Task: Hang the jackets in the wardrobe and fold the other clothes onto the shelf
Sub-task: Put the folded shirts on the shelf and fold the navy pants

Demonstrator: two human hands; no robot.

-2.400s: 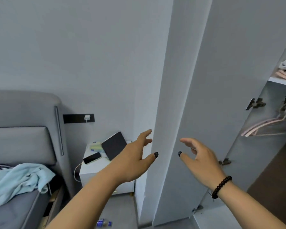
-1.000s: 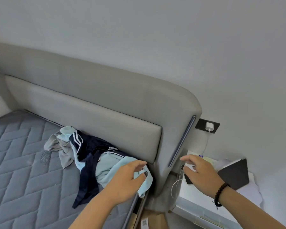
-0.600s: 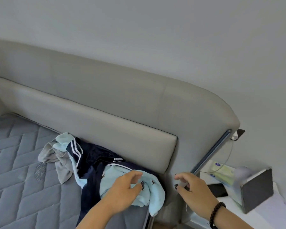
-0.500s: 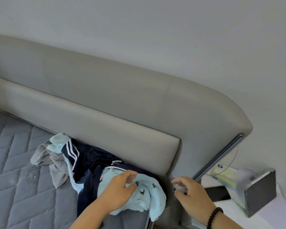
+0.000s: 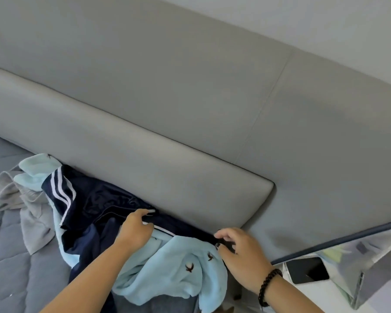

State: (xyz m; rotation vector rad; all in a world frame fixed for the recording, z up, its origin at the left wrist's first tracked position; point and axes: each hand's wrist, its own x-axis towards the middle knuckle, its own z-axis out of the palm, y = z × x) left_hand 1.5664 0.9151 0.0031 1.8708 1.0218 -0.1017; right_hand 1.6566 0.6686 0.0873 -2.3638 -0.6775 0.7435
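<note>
Navy jacket (image 5: 93, 199) under both hands' fingertips

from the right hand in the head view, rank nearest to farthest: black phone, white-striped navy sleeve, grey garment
From the right hand:
1. black phone, just to its right on the white bedside table.
2. white-striped navy sleeve, far to its left on the bed.
3. grey garment, farther left still.

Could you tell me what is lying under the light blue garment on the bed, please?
A navy jacket with white stripes shows beneath the light blue garment, with the grey mattress below. How far the jacket reaches, or anything else underneath, is covered.
</note>
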